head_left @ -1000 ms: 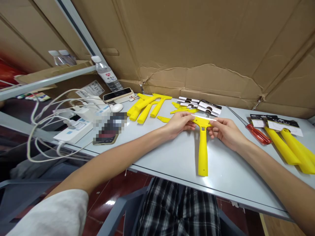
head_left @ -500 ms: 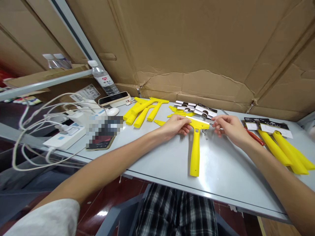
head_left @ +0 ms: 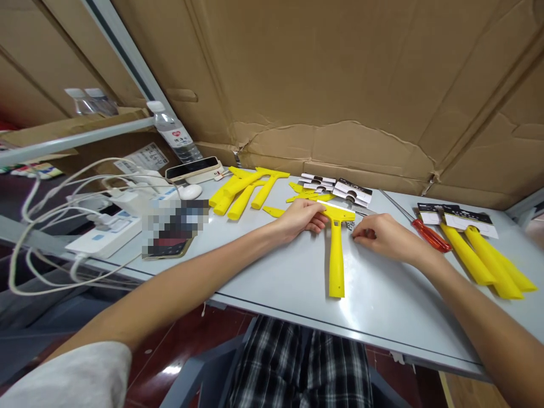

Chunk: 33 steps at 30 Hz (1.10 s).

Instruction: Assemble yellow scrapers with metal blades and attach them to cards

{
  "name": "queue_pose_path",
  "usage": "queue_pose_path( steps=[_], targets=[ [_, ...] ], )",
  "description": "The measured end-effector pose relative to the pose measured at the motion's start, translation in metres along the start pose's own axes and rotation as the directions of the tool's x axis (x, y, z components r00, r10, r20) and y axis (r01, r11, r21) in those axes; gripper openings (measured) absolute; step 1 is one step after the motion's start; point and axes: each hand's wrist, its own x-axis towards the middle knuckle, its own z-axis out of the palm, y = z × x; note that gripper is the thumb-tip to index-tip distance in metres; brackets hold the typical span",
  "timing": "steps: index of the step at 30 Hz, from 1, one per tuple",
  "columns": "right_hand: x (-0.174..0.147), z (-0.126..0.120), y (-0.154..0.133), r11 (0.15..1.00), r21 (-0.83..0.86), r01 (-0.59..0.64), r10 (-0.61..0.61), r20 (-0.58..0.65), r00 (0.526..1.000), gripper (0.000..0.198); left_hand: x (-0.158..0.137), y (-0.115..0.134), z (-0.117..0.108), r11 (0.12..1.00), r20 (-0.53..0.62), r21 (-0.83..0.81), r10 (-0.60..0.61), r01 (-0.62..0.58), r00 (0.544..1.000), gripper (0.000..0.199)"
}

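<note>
1. Scraper (head_left: 336, 255), yellow and T-shaped, is held at the middle of the tabletop (head_left: 280, 289), its handle pointed toward the near edge; whether the surface is touched cannot be told.
2. Its left end is pinched between thumb and fingers of the left hand (head_left: 301, 217).
3. The right hand (head_left: 385, 235) is held just beside it, fingers curled, near small metal parts (head_left: 349, 225); whether any is gripped cannot be told.
4. Behind, flat yellow plates (head_left: 309, 197) and black-and-white cards (head_left: 356, 190) are laid.
5. At right, a red-handled screwdriver (head_left: 430, 235) is placed.
</note>
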Motion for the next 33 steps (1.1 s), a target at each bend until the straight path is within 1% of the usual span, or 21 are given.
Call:
queue_pose_path(
  steps=[6,10,16,19,22,27,29,31,33],
  targets=[
    [0.0,0.001,0.002,0.999,-0.035,0.04,-0.041,-0.033,0.999,0.018,0.0,0.001,0.0,1.0,0.013,0.013,-0.018,0.018,1.0,0.017],
    [0.0,0.005,0.002,0.997,-0.014,0.079,-0.08,-0.072,0.994,0.019,0.001,-0.001,-0.002,1.0,0.034,0.004,-0.006,0.006,0.999,0.014],
    [0.002,0.013,-0.001,0.994,0.032,0.101,-0.099,-0.079,0.992,0.021,0.0,-0.001,-0.002,1.0,0.043,0.009,0.002,-0.002,0.999,0.014],
    [0.003,0.011,-0.001,0.993,0.075,0.092,-0.088,-0.063,0.994,0.022,0.0,0.0,0.0,1.0,0.038,0.018,-0.015,0.015,0.999,0.014],
    [0.004,0.007,0.002,0.99,0.127,0.064,-0.063,-0.012,0.998,0.022,-0.001,0.001,0.001,1.0,0.041,0.015,-0.009,0.008,0.999,0.014],
    [0.004,0.002,0.008,0.992,0.107,0.067,-0.068,0.004,0.998,0.024,-0.004,0.003,0.002,1.0,0.043,0.018,-0.008,0.007,0.999,0.017],
    [0.003,-0.003,0.012,0.989,0.134,0.068,-0.069,0.002,0.998,0.023,-0.004,0.003,0.002,1.0,0.047,0.019,-0.011,0.01,0.999,0.017],
    [0.001,-0.009,0.016,0.978,0.196,0.073,-0.067,-0.034,0.997,0.025,-0.004,0.003,0.001,1.0,0.056,0.022,-0.006,0.005,0.998,0.016],
    [0.0,-0.015,0.02,0.952,0.293,0.09,-0.058,-0.118,0.991,0.034,-0.004,0.002,0.002,1.0,0.067,0.024,0.007,-0.009,0.998,0.016]
  ],
)
